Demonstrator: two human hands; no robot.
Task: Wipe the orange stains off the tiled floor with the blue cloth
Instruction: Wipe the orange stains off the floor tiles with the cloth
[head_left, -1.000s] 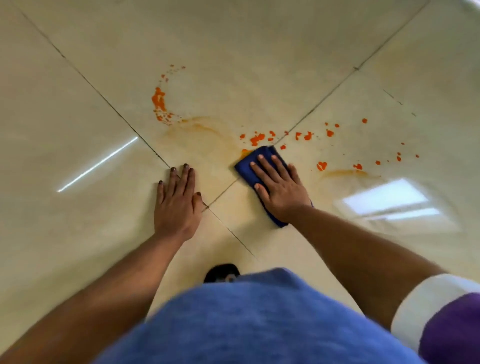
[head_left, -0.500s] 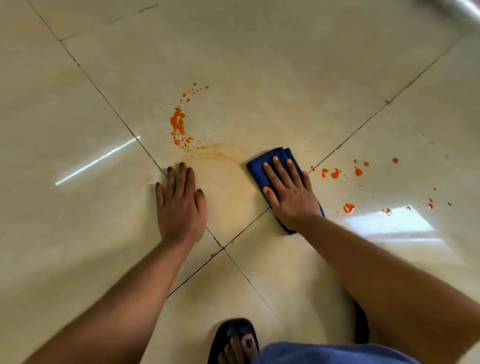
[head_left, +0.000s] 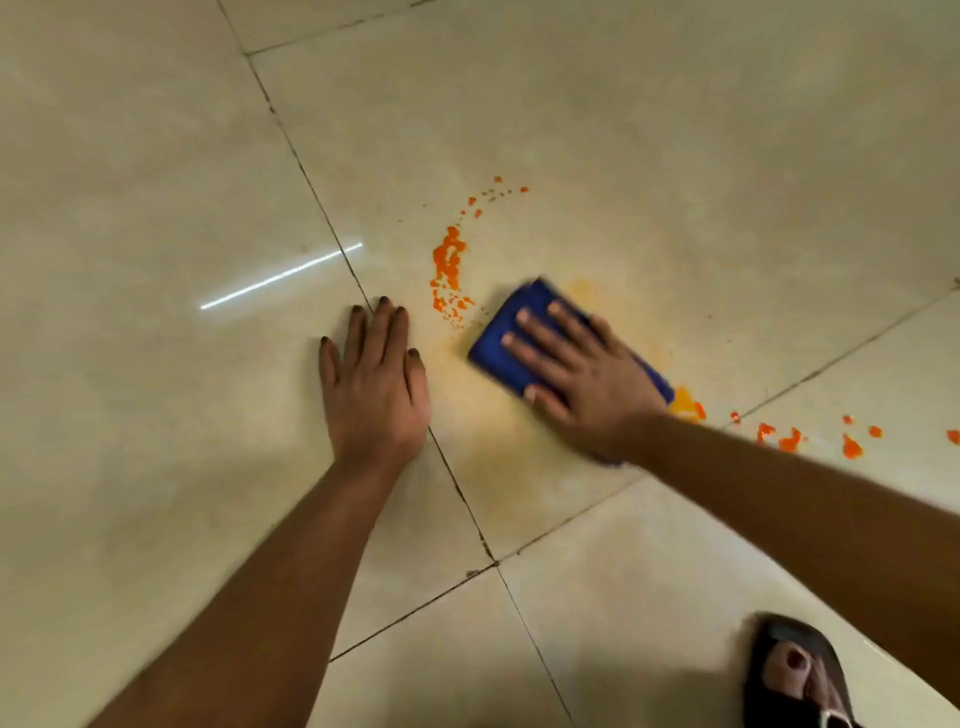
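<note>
Across the whole view a glossy beige tiled floor (head_left: 675, 130) is seen, crossed by dark grout lines (head_left: 462, 499) that meet at a junction low in the middle. Both bare forearms are stretched forward from the bottom edge. Left hand (head_left: 376, 387) is laid palm-down on the floor, fingers straight and close together, nothing gripped, its fingertips lying right at the diagonal grout line. Right hand (head_left: 582, 379) is pressed flat on the blue cloth (head_left: 506, 338), fingers spread slightly and extended over it, not curled around it. Cloth is folded into a thick pad, lying on the tile just right of the left hand, apart from it; its far corner sticks out beyond the fingertips and a strip shows past the wrist side. A pale yellowish smear (head_left: 498, 447) is spread on the tile around and below the cloth. Bright orange stains (head_left: 448, 262) are arranged in a curved trail just left of and above the cloth (small dots at the top end), not touched by it. More orange blotches (head_left: 789, 439) are scattered to the right, beyond the right forearm, with one wet patch (head_left: 684, 405) touching the cloth's right end. A dark sandal with toes (head_left: 795, 675) is seen at bottom right. A thin white light reflection (head_left: 280, 276) is noted on the left tile.
</note>
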